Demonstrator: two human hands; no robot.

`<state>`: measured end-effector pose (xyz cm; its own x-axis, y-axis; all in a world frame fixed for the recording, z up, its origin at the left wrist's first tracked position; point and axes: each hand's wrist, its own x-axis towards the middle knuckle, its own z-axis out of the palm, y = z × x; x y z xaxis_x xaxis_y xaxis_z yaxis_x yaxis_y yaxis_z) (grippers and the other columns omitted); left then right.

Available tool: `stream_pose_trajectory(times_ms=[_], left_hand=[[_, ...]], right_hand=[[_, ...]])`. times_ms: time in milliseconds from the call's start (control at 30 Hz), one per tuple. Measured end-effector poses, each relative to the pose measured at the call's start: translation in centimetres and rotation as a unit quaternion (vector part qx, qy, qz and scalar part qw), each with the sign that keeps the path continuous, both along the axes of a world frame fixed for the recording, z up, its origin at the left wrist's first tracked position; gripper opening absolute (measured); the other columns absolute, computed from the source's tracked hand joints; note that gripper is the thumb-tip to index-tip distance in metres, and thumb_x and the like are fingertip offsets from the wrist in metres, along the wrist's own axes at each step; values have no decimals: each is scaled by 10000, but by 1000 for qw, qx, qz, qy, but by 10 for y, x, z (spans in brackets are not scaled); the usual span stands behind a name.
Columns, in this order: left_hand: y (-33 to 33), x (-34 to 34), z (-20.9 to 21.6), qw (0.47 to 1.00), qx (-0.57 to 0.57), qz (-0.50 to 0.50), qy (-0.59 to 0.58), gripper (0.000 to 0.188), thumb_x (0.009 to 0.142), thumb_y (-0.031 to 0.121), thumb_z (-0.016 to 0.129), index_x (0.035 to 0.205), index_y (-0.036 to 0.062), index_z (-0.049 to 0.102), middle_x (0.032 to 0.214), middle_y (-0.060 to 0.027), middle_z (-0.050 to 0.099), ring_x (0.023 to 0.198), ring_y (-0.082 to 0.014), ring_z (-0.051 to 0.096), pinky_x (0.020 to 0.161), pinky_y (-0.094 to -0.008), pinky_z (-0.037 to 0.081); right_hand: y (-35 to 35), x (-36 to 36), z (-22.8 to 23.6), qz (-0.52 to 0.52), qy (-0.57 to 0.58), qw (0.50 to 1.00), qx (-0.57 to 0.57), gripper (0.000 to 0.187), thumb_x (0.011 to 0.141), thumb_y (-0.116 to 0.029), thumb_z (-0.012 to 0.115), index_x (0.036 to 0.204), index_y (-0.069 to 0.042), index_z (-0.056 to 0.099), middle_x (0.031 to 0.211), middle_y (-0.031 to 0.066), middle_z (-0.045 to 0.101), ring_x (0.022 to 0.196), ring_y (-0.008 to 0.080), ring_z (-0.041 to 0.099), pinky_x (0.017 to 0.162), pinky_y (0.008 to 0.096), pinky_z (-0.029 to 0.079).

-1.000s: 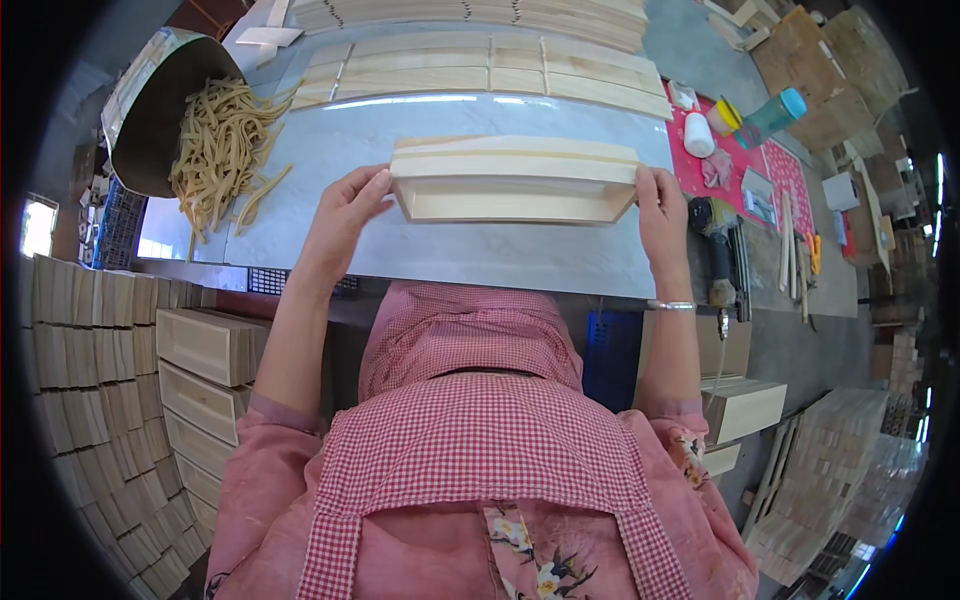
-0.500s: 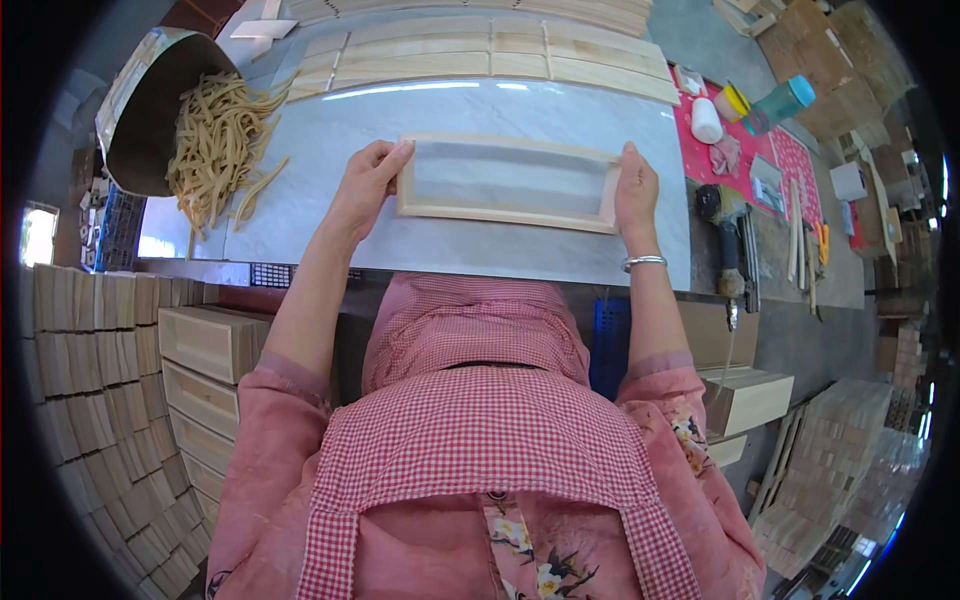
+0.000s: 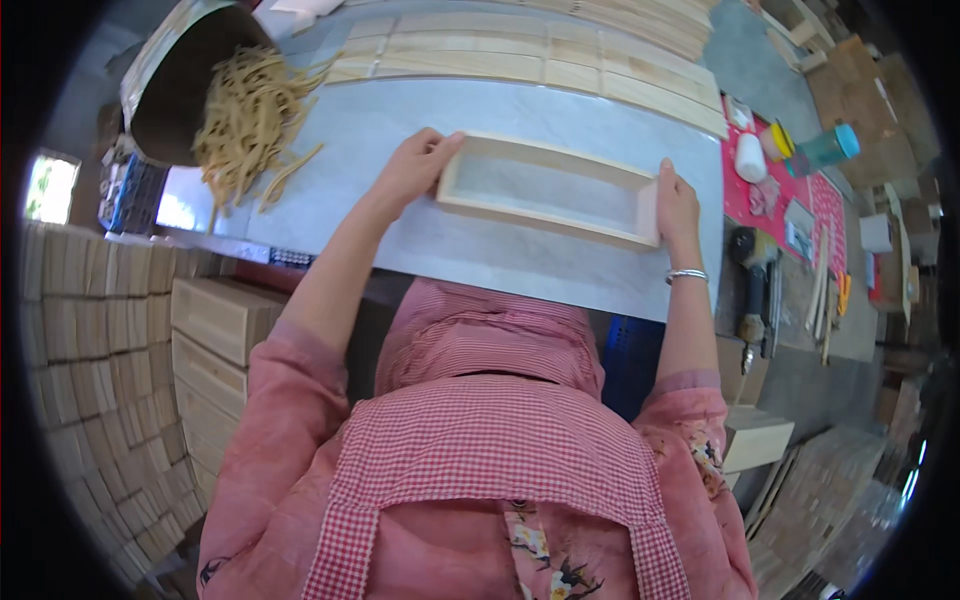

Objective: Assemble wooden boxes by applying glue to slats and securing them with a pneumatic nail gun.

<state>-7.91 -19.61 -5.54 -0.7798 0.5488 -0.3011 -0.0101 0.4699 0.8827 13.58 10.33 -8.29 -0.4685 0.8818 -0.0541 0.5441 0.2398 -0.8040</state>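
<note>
A shallow rectangular frame of pale wood (image 3: 548, 222) is held level at or just above the white marbled tabletop (image 3: 360, 130), whose surface shows through its middle. My left hand (image 3: 420, 168) grips its left end, thumb over the top edge and fingers curled round the outer side. At the opposite end my right hand (image 3: 679, 208) is closed on the short side, thumb pointing up along it. I cannot tell whether the frame touches the table.
Rubber-band-like tan strips (image 3: 250, 115) spill from a tipped container (image 3: 165, 105) at the left. Wooden slats (image 3: 480, 65) lie along the back. A power driver (image 3: 752, 290) hangs at the right edge, near bottles on a red cloth (image 3: 735, 200). Wooden boxes (image 3: 210, 320) stand stacked below left.
My view has tilted, so table, hands and frame appear farther right and slanted down to the right. Both hands keep their hold on the wooden frame.
</note>
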Motion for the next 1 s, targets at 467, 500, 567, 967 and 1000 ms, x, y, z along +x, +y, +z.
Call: stream_pose_trajectory(times_ms=[467, 500, 567, 967, 1000], left_hand=[[9, 7, 43, 973, 192, 97, -83, 306, 998, 270, 612, 1081, -13, 693, 1110, -111, 673, 1045, -177, 584, 925, -318, 459], [7, 13, 45, 973, 198, 89, -83, 306, 998, 270, 612, 1081, -13, 693, 1110, -111, 673, 1045, -177, 584, 925, -318, 459], [-3, 20, 45, 923, 355, 96, -110, 277, 1017, 231, 581, 1145, -1, 662, 1228, -117, 647, 1171, -189, 564, 1013, -332, 424], [-43, 56, 0, 951, 238, 189, -59, 202, 1036, 160, 520, 1134, 21, 628, 1249, -132, 631, 1182, -225, 572, 1032, -354, 416], [-45, 48, -3, 960, 214, 178, -12, 189, 1029, 149, 523, 1124, 23, 628, 1239, -132, 632, 1161, -226, 577, 1017, -351, 421]], right_hand=[[-19, 13, 51, 58, 164, 985, -5, 195, 937, -208, 626, 890, -20, 611, 769, 59, 617, 732, 175, 570, 711, 271, 478], [-23, 15, 57, 53, 166, 985, 4, 195, 937, -208, 626, 890, -20, 611, 769, 59, 617, 732, 175, 570, 711, 271, 478], [-27, 22, 66, 113, 290, 949, 48, 128, 886, -109, 639, 977, -27, 602, 902, 67, 639, 797, 168, 575, 760, 279, 496], [104, 31, 32, 43, 19, 938, 343, 360, 855, -172, 717, 1165, -28, 602, 1085, 145, 639, 976, 309, 611, 886, 395, 496], [139, 30, 28, -14, -36, 913, 407, 409, 865, -247, 719, 1179, -15, 599, 1082, 174, 636, 989, 332, 604, 888, 414, 499]])
